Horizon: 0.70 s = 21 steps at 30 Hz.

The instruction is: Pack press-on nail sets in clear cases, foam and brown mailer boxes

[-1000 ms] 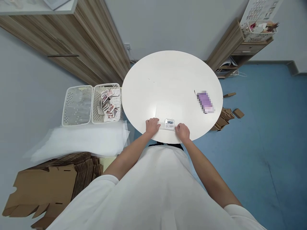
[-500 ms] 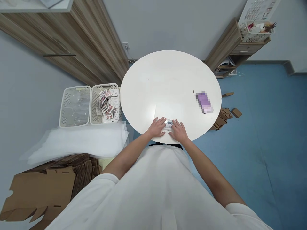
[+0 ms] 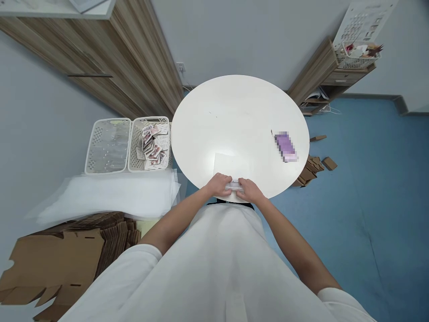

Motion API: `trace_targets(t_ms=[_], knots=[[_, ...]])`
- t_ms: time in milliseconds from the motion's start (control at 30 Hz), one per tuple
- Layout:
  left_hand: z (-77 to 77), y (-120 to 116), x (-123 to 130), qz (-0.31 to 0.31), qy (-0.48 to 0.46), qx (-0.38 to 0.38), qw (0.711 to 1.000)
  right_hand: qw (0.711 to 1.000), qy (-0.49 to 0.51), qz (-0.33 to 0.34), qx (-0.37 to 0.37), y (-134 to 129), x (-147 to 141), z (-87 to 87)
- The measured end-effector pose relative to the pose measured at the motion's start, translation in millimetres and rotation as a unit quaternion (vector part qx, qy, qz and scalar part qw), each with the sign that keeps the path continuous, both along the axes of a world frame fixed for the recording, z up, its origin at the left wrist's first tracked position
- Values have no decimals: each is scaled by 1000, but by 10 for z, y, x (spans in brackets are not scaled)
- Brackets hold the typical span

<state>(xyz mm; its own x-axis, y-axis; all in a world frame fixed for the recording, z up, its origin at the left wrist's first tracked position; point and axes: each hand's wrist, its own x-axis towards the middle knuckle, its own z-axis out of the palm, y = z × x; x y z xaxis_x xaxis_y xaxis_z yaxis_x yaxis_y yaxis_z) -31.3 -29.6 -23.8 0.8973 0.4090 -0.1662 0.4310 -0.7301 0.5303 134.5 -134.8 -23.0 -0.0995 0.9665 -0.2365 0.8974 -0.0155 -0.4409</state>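
Observation:
Near the front edge of the white oval table [image 3: 204, 129], a small clear packet [image 3: 234, 184] lies between my hands, with faint darker contents showing through its top. My left hand [image 3: 219, 184] is closed on its left end, fingers curled over it and thumb on the near side. On the right end, my right hand [image 3: 248, 190] grips it the same way. A thin, whitish see-through sheet [image 3: 231, 164] spreads flat on the table just beyond the packet. My fingers cover both ends, and I cannot tell whether the sheet wraps around it.
A blurred purple object [image 3: 285, 146] lies on the table's right side. At left stand a basket of printed cards [image 3: 135, 147] and a basket of clear plastic pieces [image 3: 90, 150]. White sheets [image 3: 114, 194] and flat cardboard boxes [image 3: 56, 255] are stacked nearer. Cardboard pieces [image 3: 310, 170] sit at right.
Both hands went from lying flat with fingers spread to curled around the packet. The packet's grey-blue round contents are now mostly covered, and more of the sheet shows beyond it. The view shifted slightly.

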Motion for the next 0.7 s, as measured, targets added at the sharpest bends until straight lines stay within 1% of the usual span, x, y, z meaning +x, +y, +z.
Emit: trace_targets(t_ms=[133,233,300,400,500,600,700], knots=[[40,62,16,22,3,-19,1000,999,25,-16,-18,67,59,90],[74,149,60,60,-5,-23,998,999,39,-32,5,176,129,132],[86,205,87,84,-10,-15,996,998,30,-46,28,251,167,144],[73,272,113,88,2,-21,996,998,5,-61,30,343,194,137],[33,323,117,91,0,-64,994,997,4,-73,9,402,196,119],[0,360,110,125,-16,-118,985,994,28,-104,-1,435,201,110],[-14,394,113,156,-6,-145,977,990,70,-122,-18,457,232,103]])
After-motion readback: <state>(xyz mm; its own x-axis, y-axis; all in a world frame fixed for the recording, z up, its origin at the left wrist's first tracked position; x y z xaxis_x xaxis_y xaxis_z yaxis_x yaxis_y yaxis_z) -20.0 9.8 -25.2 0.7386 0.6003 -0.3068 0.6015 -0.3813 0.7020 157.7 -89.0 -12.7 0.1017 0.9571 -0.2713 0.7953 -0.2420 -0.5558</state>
